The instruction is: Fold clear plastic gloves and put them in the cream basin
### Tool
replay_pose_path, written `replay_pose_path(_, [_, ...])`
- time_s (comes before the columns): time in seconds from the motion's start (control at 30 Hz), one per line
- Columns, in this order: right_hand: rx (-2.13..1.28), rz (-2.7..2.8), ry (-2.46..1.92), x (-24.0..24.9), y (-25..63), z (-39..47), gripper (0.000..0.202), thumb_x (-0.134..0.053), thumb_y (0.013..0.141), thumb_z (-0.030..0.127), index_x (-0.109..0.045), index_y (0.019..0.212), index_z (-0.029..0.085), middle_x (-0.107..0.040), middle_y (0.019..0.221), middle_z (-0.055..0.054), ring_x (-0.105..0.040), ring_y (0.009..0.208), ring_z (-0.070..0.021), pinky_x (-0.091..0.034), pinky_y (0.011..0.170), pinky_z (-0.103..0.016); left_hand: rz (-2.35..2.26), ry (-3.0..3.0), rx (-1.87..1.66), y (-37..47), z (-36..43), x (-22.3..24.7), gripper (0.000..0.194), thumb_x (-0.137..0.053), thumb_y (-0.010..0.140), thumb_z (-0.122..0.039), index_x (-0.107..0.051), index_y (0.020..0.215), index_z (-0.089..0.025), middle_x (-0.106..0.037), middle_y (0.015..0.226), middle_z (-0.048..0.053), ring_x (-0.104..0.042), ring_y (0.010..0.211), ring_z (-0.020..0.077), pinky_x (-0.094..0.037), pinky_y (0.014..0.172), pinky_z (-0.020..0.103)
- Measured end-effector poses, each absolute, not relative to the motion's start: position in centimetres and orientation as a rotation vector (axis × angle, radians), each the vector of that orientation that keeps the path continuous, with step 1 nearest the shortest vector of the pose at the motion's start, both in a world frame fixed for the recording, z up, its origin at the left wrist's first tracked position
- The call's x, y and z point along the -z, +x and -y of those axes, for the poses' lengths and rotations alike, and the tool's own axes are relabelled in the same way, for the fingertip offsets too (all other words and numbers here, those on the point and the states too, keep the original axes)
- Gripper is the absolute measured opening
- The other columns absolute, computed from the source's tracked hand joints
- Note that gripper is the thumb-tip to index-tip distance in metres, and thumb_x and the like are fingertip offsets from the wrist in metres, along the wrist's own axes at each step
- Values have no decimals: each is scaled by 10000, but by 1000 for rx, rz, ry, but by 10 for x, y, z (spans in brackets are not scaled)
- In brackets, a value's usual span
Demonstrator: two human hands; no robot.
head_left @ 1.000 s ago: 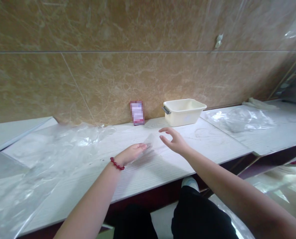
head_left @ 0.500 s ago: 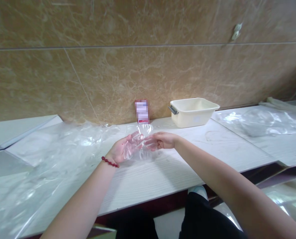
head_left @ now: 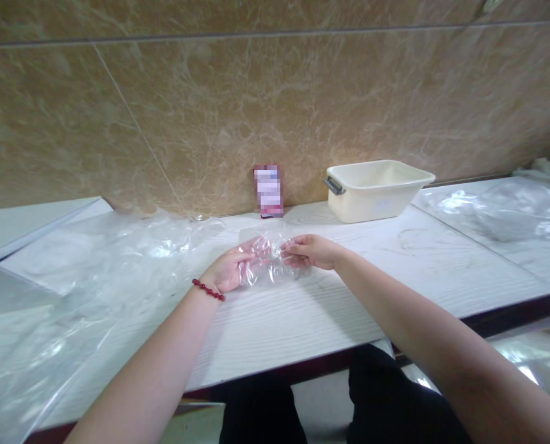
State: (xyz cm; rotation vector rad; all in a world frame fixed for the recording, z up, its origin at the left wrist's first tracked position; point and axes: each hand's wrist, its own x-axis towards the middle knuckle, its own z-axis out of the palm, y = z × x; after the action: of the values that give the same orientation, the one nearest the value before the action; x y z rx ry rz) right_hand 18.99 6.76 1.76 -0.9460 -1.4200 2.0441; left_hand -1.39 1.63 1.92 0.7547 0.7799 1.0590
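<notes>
A clear plastic bag (head_left: 271,271) is held a little above the white table, between my two hands. On its left side, my left hand (head_left: 235,265) grips it, with the thumb on top and the fingers showing through the film. Fingers pressed together, my right hand (head_left: 314,251) pinches the right side of the bag. A red bead bracelet circles my left wrist. Whether anything lies inside the bag is hard to make out through the glare.
A cream plastic basin (head_left: 372,200) with a grey handle stands against the marble wall. A phone-like device (head_left: 269,192) leans there too. Clear plastic sheets (head_left: 118,265) spread over the left of the table (head_left: 266,333), and another plastic pile (head_left: 510,206) lies far right.
The view has tilted down and shifted slightly. My right fingers, partly behind the film before, now pinch the bag's right side, and the bag looks more crumpled.
</notes>
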Motion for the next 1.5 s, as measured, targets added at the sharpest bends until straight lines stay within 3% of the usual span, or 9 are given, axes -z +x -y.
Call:
replay_pose_path(0.4, [-1832,1423,-936,-19,193,-71,79,-510,747,133,-532,818,162,-615,650,-12,-581,532,-79,-484,462,-170,-780,842,-1066,-13,-15,-14,333,-413,762,-32,-525,1045,-167,-458,1205,61,-501,1008,166,-415,844,278])
replay_pose_path(0.6, [-1830,1410,-865,-19,193,-74,85,-476,750,119,-539,788,162,-620,727,-15,-564,511,-61,-481,466,-173,-817,776,-1141,-11,-17,-12,286,-423,737,-8,-575,925,-161,-624,919,51,-567,888,155,-425,799,305])
replay_pose_path(0.73, [-1778,1398,-861,-17,193,-76,74,-486,720,108,-544,697,147,-574,602,13,-532,481,-50,-469,458,-168,-802,795,-1154,-12,-18,-12,160,-463,698,-14,-573,774,-102,-634,797,75,-587,803,171,-438,761,312])
replay_pose_path(0.87, [-1727,1357,-836,-16,193,-78,64,-502,684,124,-518,627,150,-582,670,12,-539,536,-58,-468,493,-188,-650,795,-1117,-17,-17,-15,127,-458,636,-44,-535,691,-129,-610,721,41,-591,663,158,-468,619,285])
replay_pose_path(0.93, [-1698,1341,-839,-16,193,-78,59,-497,675,132,-511,622,153,-584,693,8,-532,540,-60,-440,465,-175,-645,748,-1092,-18,-16,-17,105,-441,655,-125,-526,713,-148,-596,698,34,-587,640,165,-470,575,293])
replay_pose_path(1.07, [-1648,1343,-834,-17,193,-77,34,-496,653,140,-505,624,156,-574,657,13,-501,520,-58,-374,423,-152,-757,726,-1118,-12,-15,-16,115,-454,714,-221,-504,811,-187,-588,712,16,-584,680,152,-469,633,302])
replay_pose_path(1.5, [-1528,1348,-871,-15,189,-78,25,-486,613,140,-494,592,151,-492,508,43,-441,442,-51,-289,395,-154,-928,942,-1142,-1,-10,-9,347,-600,631,-67,-483,923,-214,-587,809,-6,-570,717,89,-446,645,187])
